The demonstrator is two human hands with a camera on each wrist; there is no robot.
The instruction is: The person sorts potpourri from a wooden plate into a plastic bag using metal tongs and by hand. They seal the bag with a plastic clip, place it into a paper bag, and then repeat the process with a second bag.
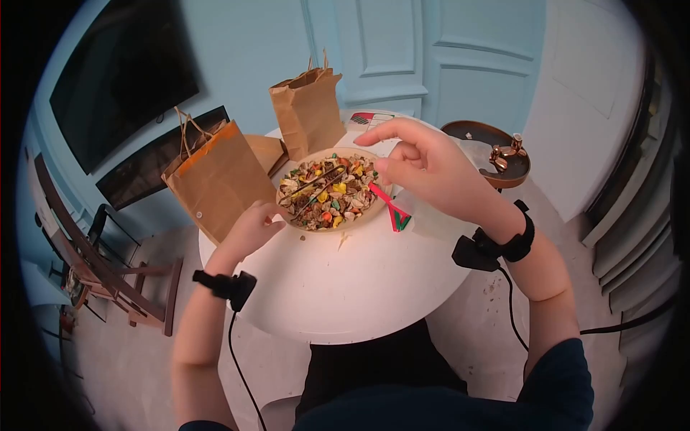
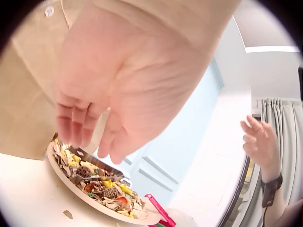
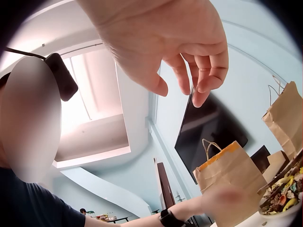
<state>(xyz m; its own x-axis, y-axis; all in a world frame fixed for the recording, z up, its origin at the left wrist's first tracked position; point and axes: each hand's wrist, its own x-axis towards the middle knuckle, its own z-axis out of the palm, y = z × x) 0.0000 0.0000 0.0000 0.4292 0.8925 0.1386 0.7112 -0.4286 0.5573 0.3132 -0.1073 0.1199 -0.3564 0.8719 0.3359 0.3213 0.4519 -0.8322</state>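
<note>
Left hand (image 1: 249, 231): relaxed, open, beside the plate's (image 1: 330, 229) left rim
Right hand (image 1: 431, 172): raised right of centre, fingers loosely bent, gripping nothing
Tongs (image 1: 311, 184): on potpourri (image 1: 353, 201), frame centre
Handled paper bag (image 1: 223, 179): centre-left, round white sticker (image 1: 199, 215), illegible

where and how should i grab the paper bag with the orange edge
Best by the looped handles, coming down from above: they stand up free over the top of the bag. The left hand is the nearer one. The flat sides look like thin paper, so squeezing there would probably crumple them.
</note>
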